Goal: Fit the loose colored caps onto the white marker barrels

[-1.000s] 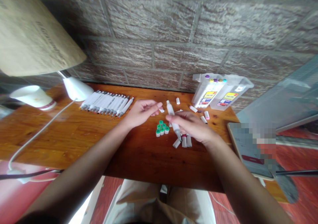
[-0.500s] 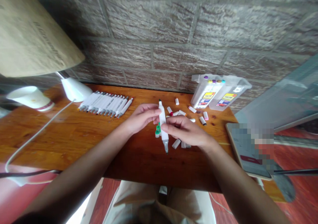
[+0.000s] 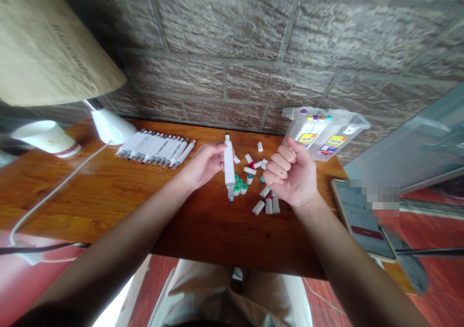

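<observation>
My left hand (image 3: 209, 165) grips a white marker (image 3: 229, 170) near its upper end. The marker stands almost upright above the table, with a bare tip showing at both ends. My right hand (image 3: 292, 172) is raised to the right of it, fingers curled into a fist and thumb pointing up; nothing shows in it. Between and below the hands lie loose marker caps: a cluster of green-topped caps (image 3: 239, 184), a plain white cap (image 3: 258, 207) and several others. Part of the pile is hidden behind my right hand.
A row of uncapped markers (image 3: 155, 148) lies at the back left beside the lamp base (image 3: 108, 126) and a paper cup (image 3: 47, 138). A clear plastic case (image 3: 348, 124) with several markers stands at the back right. A tablet (image 3: 362, 220) lies at the right edge.
My right hand has let go of the marker, moved right and up, and closed into a fist. The marker, still in my left hand, has shifted slightly left and up.
</observation>
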Demonstrator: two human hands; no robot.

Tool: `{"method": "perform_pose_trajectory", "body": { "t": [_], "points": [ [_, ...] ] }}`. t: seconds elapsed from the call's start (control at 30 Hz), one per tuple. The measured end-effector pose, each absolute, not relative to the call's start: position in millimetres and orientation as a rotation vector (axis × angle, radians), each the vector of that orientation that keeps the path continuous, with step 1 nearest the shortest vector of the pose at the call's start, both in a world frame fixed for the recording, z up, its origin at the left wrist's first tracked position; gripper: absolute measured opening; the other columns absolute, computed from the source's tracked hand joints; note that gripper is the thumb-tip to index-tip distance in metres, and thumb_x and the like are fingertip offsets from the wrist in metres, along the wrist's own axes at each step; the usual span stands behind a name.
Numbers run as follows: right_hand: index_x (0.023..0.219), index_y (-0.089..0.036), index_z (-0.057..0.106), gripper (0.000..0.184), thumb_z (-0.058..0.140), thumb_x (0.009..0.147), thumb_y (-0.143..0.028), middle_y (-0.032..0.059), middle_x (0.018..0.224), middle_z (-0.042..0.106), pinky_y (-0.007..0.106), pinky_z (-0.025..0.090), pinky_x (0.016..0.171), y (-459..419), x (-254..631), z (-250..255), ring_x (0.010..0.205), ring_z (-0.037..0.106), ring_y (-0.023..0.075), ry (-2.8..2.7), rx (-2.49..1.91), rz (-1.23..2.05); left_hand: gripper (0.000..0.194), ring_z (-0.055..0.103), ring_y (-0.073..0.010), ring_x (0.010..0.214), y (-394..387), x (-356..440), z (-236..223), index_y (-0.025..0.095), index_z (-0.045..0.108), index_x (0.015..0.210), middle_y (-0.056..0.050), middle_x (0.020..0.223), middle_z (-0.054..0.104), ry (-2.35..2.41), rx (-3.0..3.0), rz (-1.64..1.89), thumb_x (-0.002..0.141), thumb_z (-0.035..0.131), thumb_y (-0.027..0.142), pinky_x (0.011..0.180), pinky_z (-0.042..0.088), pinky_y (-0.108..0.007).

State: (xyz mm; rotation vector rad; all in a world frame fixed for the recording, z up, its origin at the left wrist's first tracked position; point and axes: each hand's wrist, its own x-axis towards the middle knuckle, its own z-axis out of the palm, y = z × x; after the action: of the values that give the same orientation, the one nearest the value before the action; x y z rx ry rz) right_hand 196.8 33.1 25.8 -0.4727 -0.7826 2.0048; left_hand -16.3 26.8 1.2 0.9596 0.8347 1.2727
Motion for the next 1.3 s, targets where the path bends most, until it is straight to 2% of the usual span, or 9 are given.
{"method": "perform_pose_trajectory", "body": {
  "t": [0.23,0.43,0.53,0.7,0.83,0.97,1.13,1.2,1.3],
  "points": [
    [0.058,-0.021,0.01,0.064,0.065,0.088,-0.033,-0.0081,0.049,0.008,0.021,0.022,0.038,31.7,198.7,26.1,0.044,0.006,0.0087,-0.766,-0.431,2.012,0.023,0.055,-0.0113,0.054,28.8,-16.4,-1.0,0.014,0.061,0.068,-0.002,0.06,0.061,0.819,1.003,1.229,0.066,0.071,0.034,0.052,0.042,-0.024],
    [0.056,-0.021,0.013,0.062,0.068,0.083,-0.03,-0.009,0.05,0.008,0.02,0.02,0.037,31.8,193.6,23.9,0.042,0.007,0.0078,-0.875,-0.45,2.02,0.028,0.067,-0.0171,0.064,27.6,-17.1,-6.0,0.013,0.065,0.081,-0.006,0.072,0.071,0.778,1.072,1.146,0.071,0.076,0.036,0.058,0.05,-0.027],
    [0.055,-0.021,0.021,0.059,0.074,0.079,-0.031,-0.0102,0.049,0.013,0.02,0.016,0.038,31.3,186.1,19.3,0.043,0.009,0.0066,-0.949,-0.516,1.989,0.032,0.067,-0.0159,0.063,25.2,-15.6,-6.7,0.013,0.067,0.084,-0.007,0.075,0.074,0.759,1.105,1.115,0.071,0.081,0.038,0.06,0.05,-0.027],
    [0.063,-0.019,0.047,0.044,0.079,0.08,-0.044,-0.0116,0.05,0.025,0.019,0.016,0.04,29.5,178.8,8.6,0.043,0.016,0.0042,-1.127,-0.608,1.937,0.035,0.07,-0.0165,0.066,21.4,-15.8,-6.0,0.014,0.072,0.089,-0.007,0.077,0.075,0.66,1.184,1.073,0.07,0.087,0.041,0.062,0.051,-0.026],
    [0.077,-0.016,0.061,0.037,0.074,0.087,-0.049,-0.0078,0.056,0.043,0.017,0.021,0.042,26.6,179.5,3.4,0.046,0.029,0.0032,-1.396,-0.618,1.889,0.038,0.068,-0.0157,0.064,20.2,-17.6,-4.9,0.014,0.073,0.087,-0.005,0.073,0.074,0.649,1.196,1.083,0.068,0.089,0.043,0.063,0.053,-0.027],
    [0.084,-0.017,0.064,0.033,0.082,0.079,-0.045,-0.002,0.072,0.061,0.016,0.033,0.044,23.7,180.4,2.4,0.053,0.046,0.005,-1.567,-0.66,1.842,0.036,0.065,-0.0125,0.059,21.0,-20.0,-5.6,0.014,0.074,0.083,-0.003,0.073,0.073,0.648,1.235,1.147,0.065,0.091,0.04,0.061,0.053,-0.025],
    [0.088,-0.019,0.067,0.034,0.091,0.068,-0.033,0.0008,0.088,0.073,0.025,0.057,0.07,23.9,178.1,-1.5,0.075,0.069,0.0121,-1.598,-0.627,1.836,0.029,0.066,-0.0121,0.058,23.0,-22.6,-9.7,0.015,0.074,0.085,-0.003,0.074,0.075,0.613,1.266,1.14,0.069,0.09,0.034,0.053,0.051,-0.021],
    [0.091,-0.019,0.068,0.035,0.091,0.069,-0.033,0.0016,0.092,0.075,0.028,0.058,0.077,24.7,177.2,-3.8,0.081,0.071,0.014,-1.597,-0.646,1.836,0.03,0.067,-0.0119,0.059,23.4,-21.9,-11.5,0.014,0.073,0.085,-0.003,0.076,0.075,0.622,1.275,1.126,0.069,0.09,0.032,0.055,0.052,-0.021],
    [0.094,-0.018,0.07,0.034,0.09,0.071,-0.035,0.0022,0.09,0.076,0.025,0.056,0.072,25.1,176.5,-5.4,0.079,0.071,0.0137,-1.598,-0.692,1.837,0.03,0.068,-0.0116,0.063,23.4,-19.1,-13.3,0.014,0.074,0.085,-0.003,0.078,0.075,0.627,1.29,1.142,0.067,0.092,0.03,0.06,0.054,-0.021]
  ]
}}
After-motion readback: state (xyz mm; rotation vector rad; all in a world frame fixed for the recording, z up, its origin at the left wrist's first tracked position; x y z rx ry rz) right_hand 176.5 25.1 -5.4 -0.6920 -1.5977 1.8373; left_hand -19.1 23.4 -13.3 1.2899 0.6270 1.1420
